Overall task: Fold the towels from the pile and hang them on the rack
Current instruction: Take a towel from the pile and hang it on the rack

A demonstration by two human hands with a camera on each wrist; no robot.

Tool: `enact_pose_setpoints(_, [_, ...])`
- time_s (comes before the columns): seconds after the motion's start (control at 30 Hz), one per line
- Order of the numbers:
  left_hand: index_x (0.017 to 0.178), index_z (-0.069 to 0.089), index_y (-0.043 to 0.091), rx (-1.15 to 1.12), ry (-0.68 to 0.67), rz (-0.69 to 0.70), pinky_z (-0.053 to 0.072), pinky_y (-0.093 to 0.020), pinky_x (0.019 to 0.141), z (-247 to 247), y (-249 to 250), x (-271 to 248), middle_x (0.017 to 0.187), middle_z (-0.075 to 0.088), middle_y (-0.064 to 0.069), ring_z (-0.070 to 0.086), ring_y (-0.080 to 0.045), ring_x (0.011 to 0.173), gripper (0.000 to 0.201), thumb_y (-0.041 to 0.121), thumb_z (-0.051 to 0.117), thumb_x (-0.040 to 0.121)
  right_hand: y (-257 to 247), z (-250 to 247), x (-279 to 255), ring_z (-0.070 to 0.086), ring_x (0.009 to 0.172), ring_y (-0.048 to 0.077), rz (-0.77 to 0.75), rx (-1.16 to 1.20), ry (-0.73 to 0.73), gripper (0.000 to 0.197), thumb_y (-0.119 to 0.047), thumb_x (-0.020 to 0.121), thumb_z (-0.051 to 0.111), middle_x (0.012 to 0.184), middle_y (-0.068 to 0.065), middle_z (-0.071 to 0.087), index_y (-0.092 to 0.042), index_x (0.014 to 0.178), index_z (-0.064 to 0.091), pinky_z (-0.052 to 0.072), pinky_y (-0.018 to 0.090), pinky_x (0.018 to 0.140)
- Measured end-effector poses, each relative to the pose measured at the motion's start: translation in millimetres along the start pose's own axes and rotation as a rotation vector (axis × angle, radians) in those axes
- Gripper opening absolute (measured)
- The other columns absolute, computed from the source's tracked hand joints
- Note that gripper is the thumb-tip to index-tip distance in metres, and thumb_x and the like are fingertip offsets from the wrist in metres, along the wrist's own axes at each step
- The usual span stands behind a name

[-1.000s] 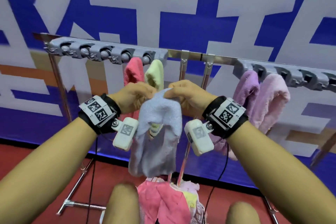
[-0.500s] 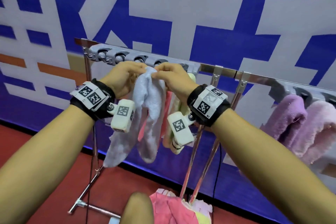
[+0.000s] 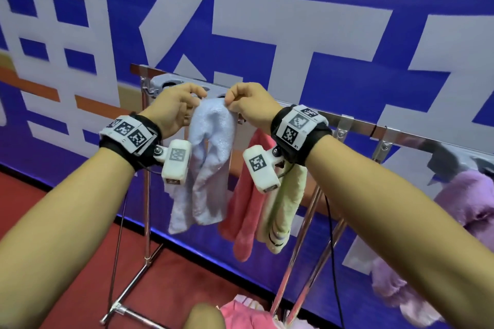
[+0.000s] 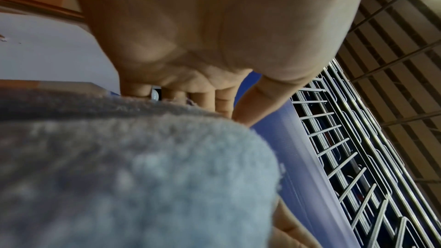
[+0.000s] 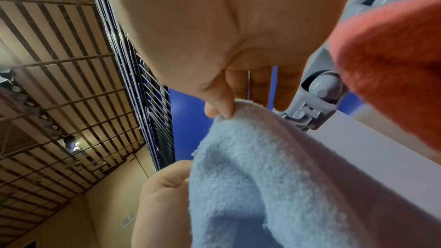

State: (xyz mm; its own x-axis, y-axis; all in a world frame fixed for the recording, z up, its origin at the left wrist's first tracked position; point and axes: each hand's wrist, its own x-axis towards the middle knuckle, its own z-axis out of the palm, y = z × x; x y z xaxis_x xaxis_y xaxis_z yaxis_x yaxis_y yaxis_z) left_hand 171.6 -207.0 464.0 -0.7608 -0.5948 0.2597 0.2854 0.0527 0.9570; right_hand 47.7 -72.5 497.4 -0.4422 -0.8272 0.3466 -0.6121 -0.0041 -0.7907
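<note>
Pale-blue towel (image 3: 211, 157) now sits higher, at the rack (image 3: 355, 125) rail — left hand (image 3: 173, 109) and right hand (image 3: 248, 107) each pinch its top edge in curled fingers. Just beside it hang a coral towel (image 3: 244, 211) and a green towel (image 3: 283, 208); rail left of it shows bare clips.

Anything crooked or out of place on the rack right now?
Nothing stands out. Both hands, left hand and right hand, pinch the blue towel at the rack; pink towel and green towel hang straight.
</note>
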Motion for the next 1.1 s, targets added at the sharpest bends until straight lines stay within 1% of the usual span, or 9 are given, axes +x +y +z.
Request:
enact_pose_setpoints(0.13, [0.079,0.054,0.014,-0.029,-0.005,0.064,0.036,-0.018,0.05,9,-8,23,0.069,0.05,0.0,0.044,-0.01,0.052,0.028,-0.011,0.045,0.089,8,-15,6,0.048,0.057,0.012,0.066,-0.004,0.05,0.032,0.016,0.081,0.046,0.063,-0.002,0.056,-0.01,0.067,0.059,0.042,0.025,0.053])
enact_pose_setpoints(0.3, [0.079,0.054,0.013,0.03,0.047,0.135,0.04,-0.019,0.052,34,-22,52,0.071,0.051,-0.003,0.047,-0.01,0.054,0.029,-0.013,0.047,0.088,17,-32,12,0.039,0.044,0.01,0.132,-0.11,0.073,0.033,0.01,0.084,0.04,0.061,0.004,0.047,-0.015,0.069,0.055,0.032,0.018,0.042])
enact_pose_setpoints(0.43, [0.076,0.056,0.015,0.163,0.107,0.164,0.038,-0.019,0.049,44,-31,70,0.068,0.052,-0.001,0.045,-0.008,0.052,0.032,-0.013,0.048,0.086,24,-29,20,0.048,0.064,0.016,0.143,-0.314,0.027,0.028,0.004,0.084,0.039,0.069,0.0,0.053,-0.014,0.077,0.059,0.042,0.028,0.06])
enact_pose_setpoints(0.53, [0.072,0.06,0.014,0.245,0.108,0.174,0.043,-0.02,0.056,45,-42,74,0.07,0.058,-0.001,0.05,-0.01,0.059,0.035,-0.016,0.048,0.084,26,-24,22,0.059,0.088,0.026,0.128,-0.586,-0.003,0.026,-0.006,0.086,0.04,0.094,0.007,0.066,-0.011,0.096,0.064,0.051,0.037,0.081])
enact_pose_setpoints(0.7, [0.072,0.069,0.016,0.352,0.078,0.201,0.049,-0.026,0.064,45,-53,76,0.072,0.064,-0.004,0.056,-0.015,0.066,0.034,-0.01,0.051,0.086,36,-13,23,0.057,0.109,0.026,0.098,-0.935,-0.016,0.025,-0.017,0.087,0.043,0.113,0.001,0.065,-0.022,0.105,0.06,0.036,0.044,0.1])
enact_pose_setpoints(0.8, [0.078,0.07,0.014,0.371,0.088,0.243,0.049,-0.019,0.058,47,-54,72,0.07,0.065,-0.004,0.057,-0.006,0.057,0.028,-0.008,0.054,0.088,40,-11,25,0.055,0.114,0.025,0.078,-1.045,-0.046,0.025,-0.018,0.089,0.046,0.116,0.0,0.063,-0.023,0.11,0.058,0.034,0.043,0.097])
enact_pose_setpoints(0.9, [0.082,0.068,0.019,0.417,0.119,0.339,0.051,-0.021,0.069,45,-58,68,0.077,0.066,0.002,0.058,0.002,0.063,0.022,-0.002,0.062,0.085,45,-8,22,0.053,0.111,0.027,0.024,-1.174,-0.054,0.016,-0.019,0.085,0.049,0.113,0.001,0.06,-0.024,0.097,0.06,0.031,0.04,0.083])
enact_pose_setpoints(1.03, [0.073,0.064,0.032,0.492,0.214,0.365,0.055,-0.033,0.074,36,-63,62,0.074,0.068,0.009,0.062,-0.01,0.07,0.005,0.033,0.065,0.069,47,-2,13,0.052,0.104,0.03,-0.045,-1.131,0.01,0.012,-0.021,0.08,0.052,0.106,0.003,0.057,-0.022,0.083,0.063,0.032,0.041,0.082])
enact_pose_setpoints(1.1, [0.074,0.063,0.032,0.479,0.225,0.345,0.055,-0.033,0.075,34,-64,61,0.075,0.068,0.009,0.064,-0.011,0.073,0.012,0.042,0.064,0.067,43,1,8,0.056,0.096,0.03,-0.101,-1.067,0.054,0.011,-0.022,0.078,0.053,0.093,0.001,0.061,-0.021,0.082,0.063,0.032,0.038,0.079])
